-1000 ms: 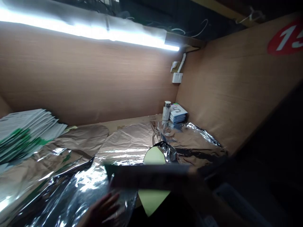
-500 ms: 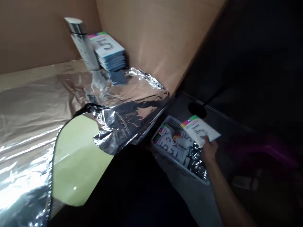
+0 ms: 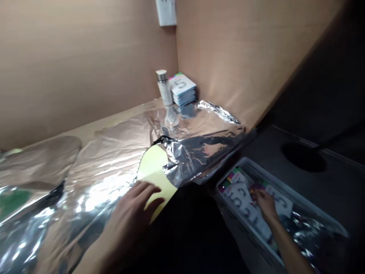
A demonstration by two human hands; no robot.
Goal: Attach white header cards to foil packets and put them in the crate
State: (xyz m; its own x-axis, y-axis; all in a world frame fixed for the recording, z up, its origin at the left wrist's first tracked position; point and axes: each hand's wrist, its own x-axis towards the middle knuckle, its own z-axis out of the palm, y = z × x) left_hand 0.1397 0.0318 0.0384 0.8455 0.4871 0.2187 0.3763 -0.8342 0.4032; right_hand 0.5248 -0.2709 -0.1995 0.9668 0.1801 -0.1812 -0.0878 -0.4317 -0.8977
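Note:
Over the pale yellow-green sheet [image 3: 155, 158] on the table is my left hand [image 3: 134, 209], its fingers spread and slightly bent, holding nothing. Shiny silver film [image 3: 114, 160] lies around that sheet. Down to the right, my right hand [image 3: 266, 205] reaches into a grey plastic basket [image 3: 302, 188]. Its fingers are drawn together at a small colourful item among white packets [image 3: 238, 196] marked with a 5; blur hides what exactly they grip. Another white packet [image 3: 282, 201] lies just right of this hand. Crumpled dark silver film [image 3: 309, 228] fills the basket's near right end.
A white bottle with a silver band [image 3: 164, 89] stands at the back corner beside a stack of packets [image 3: 184, 91] marked 5. Cardboard walls [image 3: 222, 57] enclose the table. A white socket box [image 3: 167, 13] hangs above. Right of the basket is a dark round hole [image 3: 303, 156].
My right hand has let go of the packet marked 5 and moved down into the basket. My left hand has come into view over the yellow-green sheet. The view has shifted.

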